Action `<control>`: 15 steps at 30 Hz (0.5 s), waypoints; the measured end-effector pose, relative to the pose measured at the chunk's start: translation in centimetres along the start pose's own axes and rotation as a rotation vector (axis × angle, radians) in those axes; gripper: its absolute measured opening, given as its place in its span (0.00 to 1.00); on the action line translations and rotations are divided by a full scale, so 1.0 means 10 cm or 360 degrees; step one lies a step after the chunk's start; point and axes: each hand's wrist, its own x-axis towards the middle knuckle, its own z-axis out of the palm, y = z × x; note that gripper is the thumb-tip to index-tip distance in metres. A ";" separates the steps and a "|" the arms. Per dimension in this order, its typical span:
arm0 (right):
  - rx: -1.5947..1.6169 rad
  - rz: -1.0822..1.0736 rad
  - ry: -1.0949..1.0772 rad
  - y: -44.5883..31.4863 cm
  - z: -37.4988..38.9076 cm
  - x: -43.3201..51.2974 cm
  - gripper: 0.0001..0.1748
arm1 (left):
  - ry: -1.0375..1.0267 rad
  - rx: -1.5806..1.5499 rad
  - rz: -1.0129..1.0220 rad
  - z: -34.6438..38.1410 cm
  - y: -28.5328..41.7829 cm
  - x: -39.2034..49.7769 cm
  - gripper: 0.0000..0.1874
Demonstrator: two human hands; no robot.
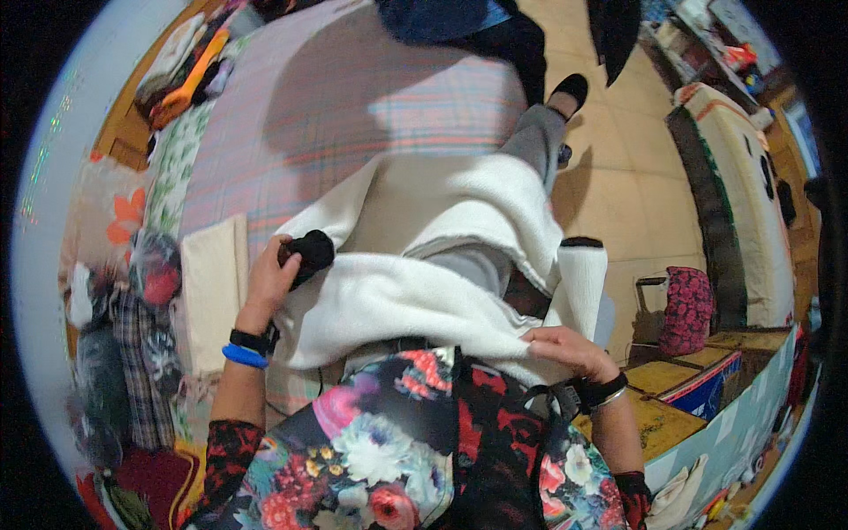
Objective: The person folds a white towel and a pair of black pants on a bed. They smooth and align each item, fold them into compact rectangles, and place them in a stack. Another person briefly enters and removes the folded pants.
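Observation:
A white knit garment [391, 298] with long sleeves lies across my lap and the edge of a bed. My left hand [275, 268] grips a small black item [310, 255], perhaps the garment's dark cuff, at the end of a white sleeve. With fingertips pressed together, my right hand [563, 351] pinches the garment's edge on the right. Just above that hand stands a white tube-like sleeve end with a black rim [582, 265]. Grey trouser fabric [474, 262] shows through the opening of the garment.
A folded cream cloth [212, 291] lies on the plaid bedsheet [285, 132]. Bagged items and clothes line the left side. Another person in dark clothes [464, 33] is at the top. At right are a patterned red bag [687, 311], cardboard boxes [662, 374] and a covered bench [735, 199].

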 end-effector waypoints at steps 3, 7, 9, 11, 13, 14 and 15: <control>0.1326 0.0235 0.0053 0.24 -0.04 0.01 0.27 | 0.0208 0.0312 0.0383 0.25 0.09 0.15 0.36; 0.0293 -0.0105 0.0556 0.24 0.00 0.25 0.30 | 0.0306 0.0293 0.0302 0.40 -0.01 0.14 0.47; -0.0203 -0.0238 0.0846 0.21 0.00 0.38 0.34 | 0.0360 0.0244 0.0314 0.43 -0.06 0.06 0.58; -0.0340 -0.0189 0.1101 0.18 -0.03 0.53 0.46 | 0.0378 0.0259 0.0254 0.44 -0.07 -0.02 0.61; -0.0180 -0.0076 0.1151 0.15 -0.07 0.64 0.52 | 0.0419 0.0379 0.0247 0.45 -0.06 -0.04 0.64; -0.0147 -0.0064 0.1134 0.15 -0.08 0.70 0.57 | 0.0288 0.0227 -0.0053 0.44 -0.06 -0.03 0.65; -0.0081 -0.0015 0.1116 0.15 -0.09 0.75 0.58 | 0.0310 0.0299 -0.0139 0.44 -0.06 0.02 0.65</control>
